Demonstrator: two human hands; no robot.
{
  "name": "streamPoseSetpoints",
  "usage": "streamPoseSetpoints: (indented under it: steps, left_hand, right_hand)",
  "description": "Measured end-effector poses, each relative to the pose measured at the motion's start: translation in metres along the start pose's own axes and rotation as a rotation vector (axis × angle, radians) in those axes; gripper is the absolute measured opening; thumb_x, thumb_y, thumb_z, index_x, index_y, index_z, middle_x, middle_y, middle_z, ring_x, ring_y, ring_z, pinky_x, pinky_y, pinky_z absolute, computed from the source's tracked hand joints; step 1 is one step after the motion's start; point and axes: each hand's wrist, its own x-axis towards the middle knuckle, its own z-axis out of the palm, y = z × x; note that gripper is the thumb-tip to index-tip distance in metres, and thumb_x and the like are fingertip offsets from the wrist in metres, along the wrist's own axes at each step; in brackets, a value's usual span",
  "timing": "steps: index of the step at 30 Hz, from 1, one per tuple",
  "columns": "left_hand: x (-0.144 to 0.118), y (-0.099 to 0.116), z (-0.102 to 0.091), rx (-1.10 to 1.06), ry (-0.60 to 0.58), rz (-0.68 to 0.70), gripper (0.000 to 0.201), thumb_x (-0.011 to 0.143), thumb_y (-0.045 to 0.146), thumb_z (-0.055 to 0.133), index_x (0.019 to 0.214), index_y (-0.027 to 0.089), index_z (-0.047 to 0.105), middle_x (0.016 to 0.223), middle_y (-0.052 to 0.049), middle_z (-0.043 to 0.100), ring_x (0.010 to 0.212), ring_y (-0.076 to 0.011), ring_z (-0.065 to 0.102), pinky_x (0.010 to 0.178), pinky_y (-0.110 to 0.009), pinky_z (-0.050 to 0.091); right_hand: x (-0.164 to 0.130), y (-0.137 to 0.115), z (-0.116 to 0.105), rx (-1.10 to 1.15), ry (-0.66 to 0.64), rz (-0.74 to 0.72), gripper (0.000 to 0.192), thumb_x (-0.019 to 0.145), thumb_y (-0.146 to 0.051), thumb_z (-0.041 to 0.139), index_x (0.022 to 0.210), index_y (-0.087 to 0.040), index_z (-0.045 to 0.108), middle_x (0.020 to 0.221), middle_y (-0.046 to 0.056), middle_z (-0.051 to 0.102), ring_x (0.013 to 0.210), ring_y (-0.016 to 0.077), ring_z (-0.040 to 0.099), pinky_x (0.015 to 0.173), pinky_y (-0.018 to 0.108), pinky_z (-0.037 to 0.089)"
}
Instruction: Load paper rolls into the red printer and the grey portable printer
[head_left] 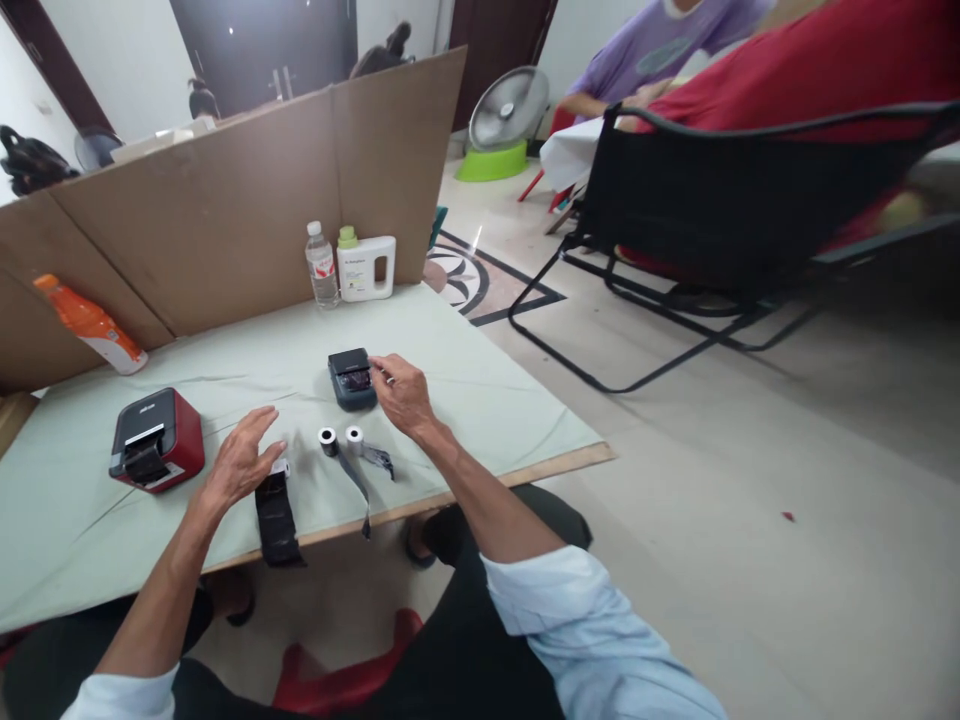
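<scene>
My right hand (403,396) has its fingers curled against the right side of a small dark label printer (352,380), which sits on the table. My left hand (241,458) hovers with fingers apart and nothing in it, just above a roll with a wide black strip (277,518) that hangs over the table's front edge. Between my hands lie two small rolls: one dark roll (328,442) with a long tail past the edge, and one white roll (355,438) with a short crumpled dark tail. A larger red and black printer (160,440) stands left of my left hand.
Along a cardboard screen (225,210) stand a clear water bottle (322,265) and a white jug (367,270). An orange bottle (90,325) leans at the left. Two people sit at the right, near a black folding chair (720,200). A fan (510,105) stands behind.
</scene>
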Motion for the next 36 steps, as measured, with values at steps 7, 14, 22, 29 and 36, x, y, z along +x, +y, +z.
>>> streamPoseSetpoints:
  steps: [7,14,22,29,36]
  left_hand:
    - [0.090,0.001,0.036,0.040,-0.123,0.015,0.068,0.093,0.036,0.066,0.157,0.021,0.047,0.163,-0.017,0.044,0.149,-0.0346,0.046,0.122,-0.051,0.042]
    - [0.139,0.012,0.066,0.116,-0.250,0.076,0.073,0.091,0.045,0.072,0.156,0.023,0.048,0.159,-0.016,0.047,0.142,-0.0350,0.053,0.116,-0.049,0.046]
    - [0.133,0.028,0.053,0.269,-0.352,0.028,0.072,0.093,0.047,0.069,0.159,0.032,0.043,0.157,-0.015,0.047,0.134,-0.0391,0.057,0.105,-0.053,0.052]
    - [0.117,0.031,0.045,0.203,-0.236,0.036,0.065,0.094,0.034,0.066,0.156,0.026,0.047,0.160,-0.016,0.046,0.139,-0.0351,0.055,0.109,-0.049,0.052]
    - [-0.016,0.008,0.006,0.116,0.177,-0.039,0.046,0.105,0.034,0.044,0.148,0.021,0.056,0.152,-0.013,0.058,0.141,-0.0291,0.055,0.118,-0.047,0.047]
  right_hand:
    - [0.007,0.024,0.012,-0.076,-0.120,-0.076,0.048,0.098,-0.022,0.047,0.144,-0.015,0.062,0.145,0.018,0.059,0.135,0.0283,0.055,0.119,0.047,0.044]
    - [0.013,0.033,0.007,-0.188,-0.236,-0.097,0.045,0.104,-0.028,0.042,0.140,-0.020,0.066,0.149,0.014,0.058,0.132,0.0300,0.057,0.115,0.051,0.049]
    - [0.009,0.030,0.007,-0.204,-0.268,-0.033,0.046,0.102,-0.025,0.043,0.143,-0.020,0.064,0.147,0.015,0.059,0.130,0.0304,0.060,0.110,0.048,0.054]
    - [0.001,0.032,0.012,-0.156,-0.145,-0.052,0.045,0.103,-0.030,0.044,0.142,-0.019,0.063,0.141,0.016,0.060,0.125,0.0283,0.064,0.107,0.044,0.055]
    - [-0.007,0.047,-0.005,-0.178,-0.061,-0.100,0.045,0.104,-0.030,0.039,0.141,-0.016,0.061,0.133,0.019,0.065,0.123,0.0295,0.062,0.108,0.046,0.052]
